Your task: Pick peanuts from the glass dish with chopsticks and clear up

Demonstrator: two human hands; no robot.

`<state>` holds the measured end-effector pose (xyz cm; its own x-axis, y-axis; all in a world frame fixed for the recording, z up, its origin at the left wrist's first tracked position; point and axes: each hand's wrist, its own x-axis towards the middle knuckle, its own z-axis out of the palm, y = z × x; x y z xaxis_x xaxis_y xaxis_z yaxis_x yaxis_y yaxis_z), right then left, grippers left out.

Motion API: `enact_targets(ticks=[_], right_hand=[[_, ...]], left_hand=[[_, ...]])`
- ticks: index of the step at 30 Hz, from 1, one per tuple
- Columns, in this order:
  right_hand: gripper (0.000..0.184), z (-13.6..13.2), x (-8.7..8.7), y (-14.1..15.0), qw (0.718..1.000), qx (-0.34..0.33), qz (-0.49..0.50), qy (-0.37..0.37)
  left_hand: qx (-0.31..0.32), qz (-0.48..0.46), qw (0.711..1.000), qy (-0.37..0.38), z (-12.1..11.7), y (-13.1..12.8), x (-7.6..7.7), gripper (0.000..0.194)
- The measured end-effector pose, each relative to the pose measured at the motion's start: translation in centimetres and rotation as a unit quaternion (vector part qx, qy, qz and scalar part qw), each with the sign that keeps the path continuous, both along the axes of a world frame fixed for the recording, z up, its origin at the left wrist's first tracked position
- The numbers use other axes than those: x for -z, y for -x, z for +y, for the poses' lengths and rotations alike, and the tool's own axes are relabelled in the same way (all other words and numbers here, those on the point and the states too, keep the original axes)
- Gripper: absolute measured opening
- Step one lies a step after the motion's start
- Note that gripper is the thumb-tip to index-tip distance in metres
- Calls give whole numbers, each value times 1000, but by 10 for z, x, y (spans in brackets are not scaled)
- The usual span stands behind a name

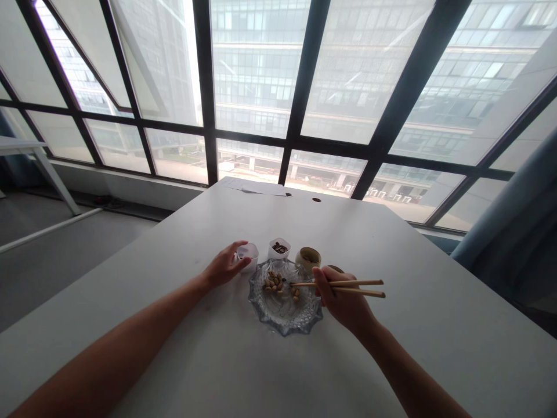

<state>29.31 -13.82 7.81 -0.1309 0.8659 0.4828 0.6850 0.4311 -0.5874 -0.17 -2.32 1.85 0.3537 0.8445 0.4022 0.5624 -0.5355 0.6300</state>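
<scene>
My right hand (343, 299) is closed around a pair of chopsticks (359, 287), whose tips reach into a scalloped clear glass dish (285, 325). A dark small piece, perhaps a seed, lies by the tips. Several tan nuts (273, 283), which look like pistachios, lie in the dish, with a smaller group (296, 294) right of them. My left hand (226, 264) curves its fingers and thumb around a small white cup (248, 255) at the dish's left. Behind the dish stand a white cup of dark seeds (279, 248) and an olive-coloured round jar (308, 258).
The white table (209, 360) runs toward large windows. Paper sheets (256, 187) lie at its far edge near two round holes. A brown round object (336, 269) is partly behind my right hand. A blue curtain (513, 232) hangs at right; another table (21, 145) stands at left.
</scene>
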Motion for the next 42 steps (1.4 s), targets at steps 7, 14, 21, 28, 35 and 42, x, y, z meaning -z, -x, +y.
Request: enact_targets(ticks=[7,14,21,28,35,42], right_hand=[[49,-3,2,9,996,-21,-59,-56],[48,-4,4,10,997,-12,-55,-57],[47,-3,4,9,995,-66,-57,-46],[52,1,4,1,994,-96,-41,-20],[55,2,0,-4,997,-70,-22,-3],[52,4,7,-4,996,-86,-29,-24]], left_hand=[[2,6,1000,-1,1,1,1,68],[1,1,1000,-2,1,1,2,68],[0,3,1000,-1,0,1,2,68],[6,0,1000,-6,3,1,3,67],[4,-1,1000,0,1,1,2,67],[1,3,1000,-2,1,1,1,68]])
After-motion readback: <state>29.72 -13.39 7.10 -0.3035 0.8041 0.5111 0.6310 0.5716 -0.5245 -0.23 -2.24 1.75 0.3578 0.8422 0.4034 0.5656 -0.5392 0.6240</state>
